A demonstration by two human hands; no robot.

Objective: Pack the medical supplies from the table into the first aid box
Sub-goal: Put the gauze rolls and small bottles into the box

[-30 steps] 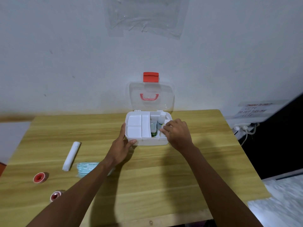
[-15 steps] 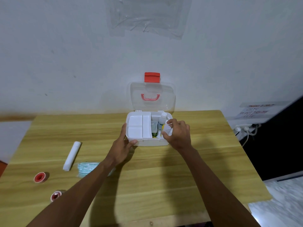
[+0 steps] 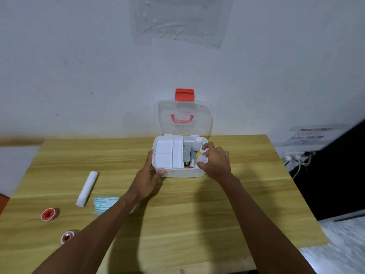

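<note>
The white first aid box (image 3: 185, 173) stands open at the table's far side, its clear lid (image 3: 184, 117) with a red latch leaning on the wall. A white tray fills its left half; bottles stand in the right half. My left hand (image 3: 147, 177) grips the box's front left corner. My right hand (image 3: 216, 162) holds a small white and yellow bottle (image 3: 201, 156) over the box's right half. On the table's left lie a white bandage roll (image 3: 87, 188), a teal mask pack (image 3: 103, 203) and two red tape rolls (image 3: 48, 214), (image 3: 67, 236).
The wooden table (image 3: 197, 214) stands against a white wall. Its right edge drops off near a power strip with cables (image 3: 296, 157) and a taped paper sign (image 3: 308, 135).
My right hand has lifted a small white and yellow bottle up out of the box's right half and tilted it. The left hand stays on the box corner.
</note>
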